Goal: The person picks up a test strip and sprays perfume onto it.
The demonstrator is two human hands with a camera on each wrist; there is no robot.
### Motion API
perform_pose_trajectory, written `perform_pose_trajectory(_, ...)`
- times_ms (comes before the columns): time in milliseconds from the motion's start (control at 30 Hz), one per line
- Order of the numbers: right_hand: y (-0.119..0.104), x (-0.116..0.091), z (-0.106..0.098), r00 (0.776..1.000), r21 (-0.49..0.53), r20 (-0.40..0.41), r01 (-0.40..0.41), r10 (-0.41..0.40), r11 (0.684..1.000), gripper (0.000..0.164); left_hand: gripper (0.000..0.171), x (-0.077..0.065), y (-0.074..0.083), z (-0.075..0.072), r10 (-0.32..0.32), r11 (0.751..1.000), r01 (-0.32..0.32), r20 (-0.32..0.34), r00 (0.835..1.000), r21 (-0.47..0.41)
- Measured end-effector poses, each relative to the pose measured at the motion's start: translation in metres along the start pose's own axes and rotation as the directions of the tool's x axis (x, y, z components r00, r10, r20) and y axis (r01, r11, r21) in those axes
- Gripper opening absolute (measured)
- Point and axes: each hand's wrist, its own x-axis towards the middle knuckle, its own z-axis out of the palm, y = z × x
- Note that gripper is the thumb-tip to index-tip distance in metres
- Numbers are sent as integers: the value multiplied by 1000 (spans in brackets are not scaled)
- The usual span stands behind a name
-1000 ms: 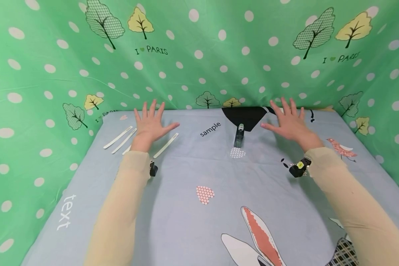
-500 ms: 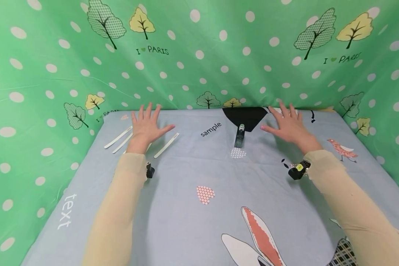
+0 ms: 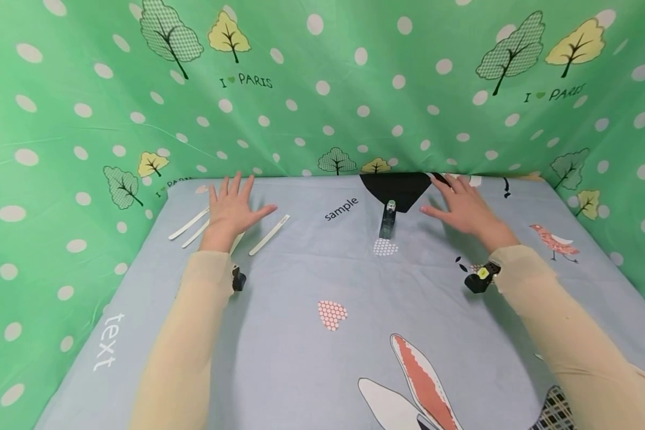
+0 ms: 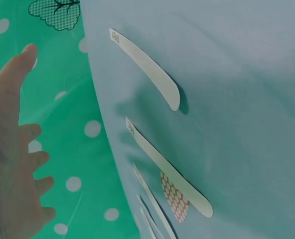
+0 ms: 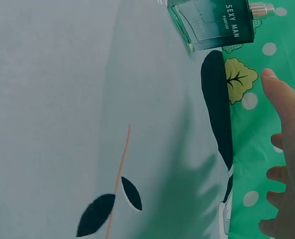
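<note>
Green cloth (image 3: 279, 130) with white dots is hung behind the table and at both its sides, and trees (image 3: 168, 39) and the words "I PARIS" are printed on it. The table is covered by a blue-grey tablecloth (image 3: 290, 280) with some soft folds; on it a pink heart (image 3: 331, 315), two rabbit ears (image 3: 421, 382) and a pink bird (image 3: 553, 239) are seen as prints.

Both arms are stretched forward and are covered to the wrists by beige sleeves (image 3: 185, 340). The left hand (image 3: 230, 212) is held over the white sticks (image 3: 269, 235), with its back turned upward. Its fingers are spread apart, and the thumb is pointed sideways, towards the rightmost stick. Five sticks are shown in the left wrist view, laid slantwise on the tablecloth; some are partly hidden by the hand in the head view.

The right hand (image 3: 466, 207) is held near the far edge, above the tablecloth, on which its shadow is thrown. Its fingers are also kept apart, and the thumb is directed towards the perfume bottle (image 3: 387, 220). This bottle is placed between the two hands, nearer to the right one, just beside a black print (image 3: 395, 186).
</note>
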Motion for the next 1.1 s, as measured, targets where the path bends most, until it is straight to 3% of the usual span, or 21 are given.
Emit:
perform_pose_trajectory(767, -11, -6, 11, 1000, 64, 6, 13, -13, 998, 88, 95, -9, -7, 9, 18, 999, -17, 16, 1000, -47)
perform_pose_trajectory(1100, -20, -8, 15, 1000, 102, -4, 31, -31, 994, 86, 92, -19, -2, 10, 4, 996, 2, 62, 998, -94)
